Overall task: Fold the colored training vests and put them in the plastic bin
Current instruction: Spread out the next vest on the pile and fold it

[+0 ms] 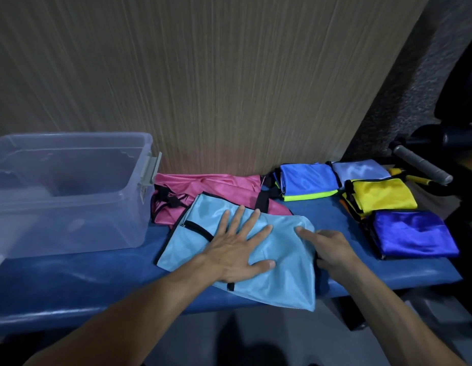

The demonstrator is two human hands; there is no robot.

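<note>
On bench (71,294): both hands flat on lt-blue vest (279,260).

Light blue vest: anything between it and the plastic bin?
Nothing visible blocks the way. The light blue vest lies on the blue bench under the left hand, just right of the open plastic bin. The pink vest lies behind it, off the path.

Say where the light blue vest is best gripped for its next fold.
Probably the light blue vest at its right edge, from the right, where the right hand already rests. The left hand pins the middle flat, so that loose edge can be pinched and carried leftward over it.
</note>
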